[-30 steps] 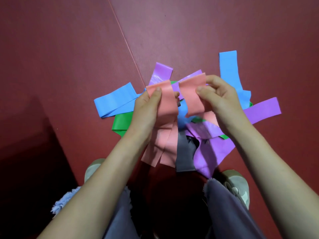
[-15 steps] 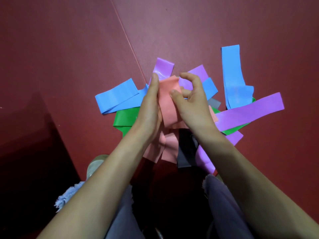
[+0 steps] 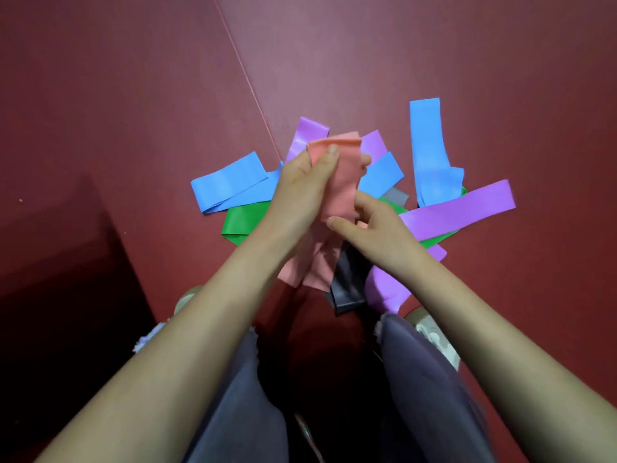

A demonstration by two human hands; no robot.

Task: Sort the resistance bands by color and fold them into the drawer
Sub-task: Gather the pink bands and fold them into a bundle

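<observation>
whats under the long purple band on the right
A green rubber band lies under the long purple resistance band, showing along its lower edge. The rest beneath is covered.

Gym-like exercise space: ribbed maroon floor mats (image 3: 434, 61) with a seam (image 3: 248, 81), scattered resistance bands (image 3: 230, 182).

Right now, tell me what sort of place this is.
Likely a gym or home workout floor: a dark red mat with a seam running across it, loose resistance bands heaped on it, and a person's shoes beside the heap.
</observation>
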